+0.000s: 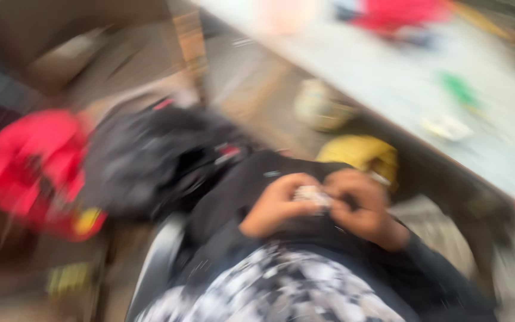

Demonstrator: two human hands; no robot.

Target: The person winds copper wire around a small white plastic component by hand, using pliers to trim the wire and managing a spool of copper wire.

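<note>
The head view is heavily blurred by motion. My left hand [275,206] and my right hand [365,206] meet over my lap, fingers curled around a small pale object [312,194] held between them. What that object is cannot be made out. Both hands rest above dark fabric [239,191] spread across my knees, and a black-and-white patterned garment [281,286] fills the bottom of the view.
A black bag [150,155] and a red bundle [31,161] lie on the floor to the left. A yellow item [362,152] sits beyond my hands. A pale table [400,77] runs diagonally at upper right, carrying red, green and white things.
</note>
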